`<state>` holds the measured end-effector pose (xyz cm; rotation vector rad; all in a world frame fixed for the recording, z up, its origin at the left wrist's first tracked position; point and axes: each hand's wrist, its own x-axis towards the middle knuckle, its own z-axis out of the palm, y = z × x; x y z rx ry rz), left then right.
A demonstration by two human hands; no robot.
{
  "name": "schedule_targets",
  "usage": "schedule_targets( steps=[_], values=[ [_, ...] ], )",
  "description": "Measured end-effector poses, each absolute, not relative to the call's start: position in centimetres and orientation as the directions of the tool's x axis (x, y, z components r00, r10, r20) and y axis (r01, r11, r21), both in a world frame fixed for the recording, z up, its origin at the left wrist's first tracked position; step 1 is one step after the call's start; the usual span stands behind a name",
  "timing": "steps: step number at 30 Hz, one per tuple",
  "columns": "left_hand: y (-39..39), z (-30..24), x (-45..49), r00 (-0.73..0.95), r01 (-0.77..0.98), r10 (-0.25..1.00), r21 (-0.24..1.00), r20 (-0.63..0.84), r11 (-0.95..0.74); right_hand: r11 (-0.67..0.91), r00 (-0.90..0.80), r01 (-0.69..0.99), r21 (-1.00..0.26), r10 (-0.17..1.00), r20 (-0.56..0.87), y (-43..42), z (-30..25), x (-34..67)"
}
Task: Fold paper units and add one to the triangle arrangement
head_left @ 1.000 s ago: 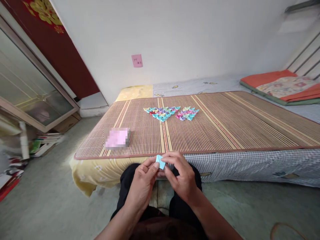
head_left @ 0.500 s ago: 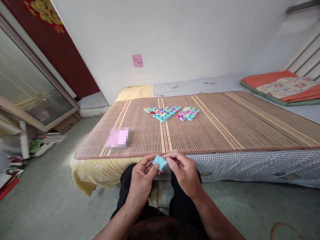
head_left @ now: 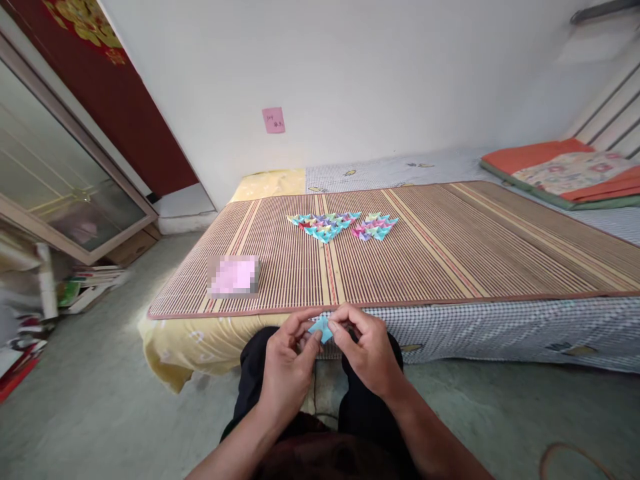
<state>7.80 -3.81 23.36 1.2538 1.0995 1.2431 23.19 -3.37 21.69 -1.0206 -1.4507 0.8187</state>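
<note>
Item in hand: a small light-blue folded paper piece (head_left: 320, 329), creased to a flat, roughly triangular shape. It is held in front of the person's knees, just below the near edge of the bed. The left hand (head_left: 287, 363) pinches its left end between thumb and forefinger. The right hand (head_left: 367, 350) pinches its right end likewise. Both grips are closed on the paper.

Surroundings: a brown striped bamboo mat (head_left: 450, 253) covers the bed. On the mat, well beyond the hands, lie a larger triangle of multicoloured folded paper pieces (head_left: 325, 225) and, just beside it, a smaller triangle of similar pieces (head_left: 375, 227). A pink blurred stack (head_left: 233, 275) sits near the mat's left front corner. A pink paper note (head_left: 273, 120) is stuck on the white wall. An orange folded cushion (head_left: 565, 170) lies at the far right. The fingers cover much of the blue piece.

Orientation: the long axis runs left to right between the hands, with one exposed corner pointing up toward the bed.
</note>
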Motion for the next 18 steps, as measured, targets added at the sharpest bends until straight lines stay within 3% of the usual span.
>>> schedule_targets(
  steps=[7, 12, 18],
  values=[
    [-4.20, 23.12, 7.84, 0.028, 0.083, 0.992, 0.989, 0.120, -0.122, 0.413, -0.023, 0.155, -0.898, 0.910, 0.414, -3.33, 21.81, 23.08],
    [-4.16, 22.98, 8.12, 0.062, -0.023, 0.995, 0.997, 0.081, -0.080, 0.365, -0.003, 0.063, -0.929, 0.931, 0.365, -3.39, 21.58, 22.99],
    [-3.56, 22.99, 8.00, 0.198, -0.099, 0.977, 0.990, -0.081, 0.102, 0.440, 0.098, 0.174, -0.881, 0.883, 0.460, -3.48, 21.15, 22.31]
  ],
)
